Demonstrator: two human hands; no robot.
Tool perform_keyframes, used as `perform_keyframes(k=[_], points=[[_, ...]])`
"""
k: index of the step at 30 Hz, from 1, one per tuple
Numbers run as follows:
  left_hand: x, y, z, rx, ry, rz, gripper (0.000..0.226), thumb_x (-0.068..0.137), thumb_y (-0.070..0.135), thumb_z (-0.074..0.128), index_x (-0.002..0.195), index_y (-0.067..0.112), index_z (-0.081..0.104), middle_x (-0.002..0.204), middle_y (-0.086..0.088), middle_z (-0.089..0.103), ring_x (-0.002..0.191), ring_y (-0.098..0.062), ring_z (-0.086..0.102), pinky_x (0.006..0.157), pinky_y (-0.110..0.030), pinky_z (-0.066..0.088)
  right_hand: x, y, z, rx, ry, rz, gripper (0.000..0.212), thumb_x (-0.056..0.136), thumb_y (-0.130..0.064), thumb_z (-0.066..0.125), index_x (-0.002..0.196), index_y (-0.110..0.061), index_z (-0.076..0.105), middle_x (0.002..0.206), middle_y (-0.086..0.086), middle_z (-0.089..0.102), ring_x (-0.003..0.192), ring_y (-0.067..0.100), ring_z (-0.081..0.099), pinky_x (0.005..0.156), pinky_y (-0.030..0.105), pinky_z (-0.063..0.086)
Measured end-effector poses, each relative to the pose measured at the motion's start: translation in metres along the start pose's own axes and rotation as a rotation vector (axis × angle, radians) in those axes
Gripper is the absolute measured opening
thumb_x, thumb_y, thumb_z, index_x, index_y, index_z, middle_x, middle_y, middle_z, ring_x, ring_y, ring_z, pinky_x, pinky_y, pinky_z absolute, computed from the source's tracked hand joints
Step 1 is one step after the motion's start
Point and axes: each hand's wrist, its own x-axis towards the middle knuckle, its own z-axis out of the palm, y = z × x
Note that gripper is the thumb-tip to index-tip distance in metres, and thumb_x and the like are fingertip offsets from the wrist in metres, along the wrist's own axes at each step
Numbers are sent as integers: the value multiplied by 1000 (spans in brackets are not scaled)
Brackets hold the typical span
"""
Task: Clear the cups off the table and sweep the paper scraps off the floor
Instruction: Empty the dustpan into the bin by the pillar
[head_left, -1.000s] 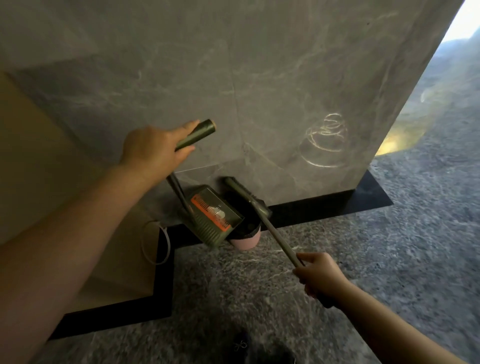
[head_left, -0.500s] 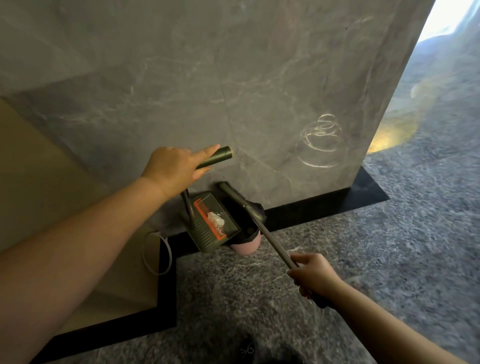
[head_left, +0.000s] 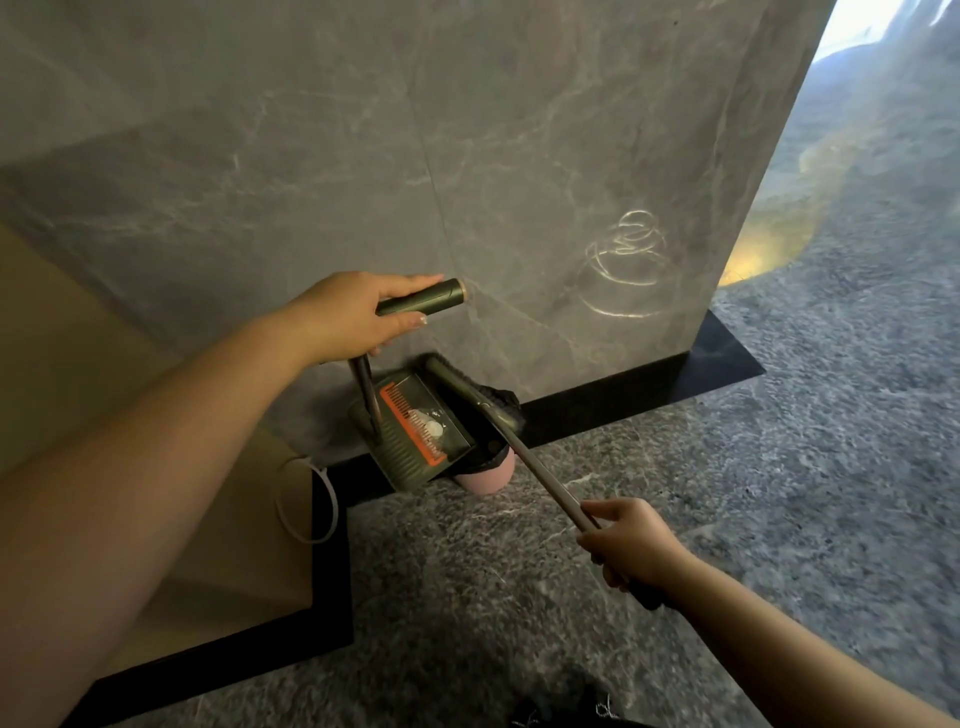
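My left hand (head_left: 353, 317) grips the dark green handle of a dustpan (head_left: 415, 436), which is tilted over a pink bin with a black liner (head_left: 488, 475) at the foot of the wall. White paper scraps (head_left: 428, 423) lie in the pan beside its orange comb. My right hand (head_left: 631, 545) grips the grey handle of a broom (head_left: 530, 467). The broom's head rests at the pan's far edge over the bin. No cups are in view.
A grey marble wall (head_left: 467, 156) with a black base strip (head_left: 623, 384) stands right behind the bin. A tan panel (head_left: 156, 519) with a white cord loop (head_left: 311, 499) is at the left. Speckled grey floor (head_left: 779, 519) spreads to the right and front.
My left hand has lowered and moved right with the dustpan handle. The pan now sits flatter over the bin. The camera has moved a little closer to the wall.
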Motion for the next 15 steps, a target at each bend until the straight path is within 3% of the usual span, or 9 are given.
perform_keyframes(k=[2,5,8,12,15], points=[[-4,-1,2,103,72,2,48,93,43,57,133,60,38,98,10,62,70,-14,62,70,-33,54,1,2,2,-2,-5,3,54,89,-6,61,140,-17,47,75,11,63,49,17,56,43,23,45],[-15,-4,7,206,127,2,46,93,46,55,135,56,39,94,10,52,65,-1,46,57,-24,40,4,5,-4,-7,-14,0,55,89,-7,61,141,-17,46,76,11,64,49,16,56,44,23,46],[-20,2,14,267,170,-28,48,93,47,54,136,56,36,89,9,51,61,-1,39,53,-24,33,9,5,-19,-31,-33,-1,54,89,-8,61,141,-18,46,76,11,64,48,15,57,45,22,46],[-15,11,34,303,236,-19,52,89,52,57,135,59,32,95,3,66,70,-16,55,69,-33,50,19,3,-44,-69,-64,-16,52,89,-8,61,139,-19,49,78,11,63,49,15,56,46,23,47],[-8,17,51,285,214,11,51,79,72,43,125,74,20,105,1,71,77,-20,64,74,-41,56,25,3,-66,-102,-81,-13,52,89,-8,61,138,-20,49,79,12,64,51,16,56,46,24,49]])
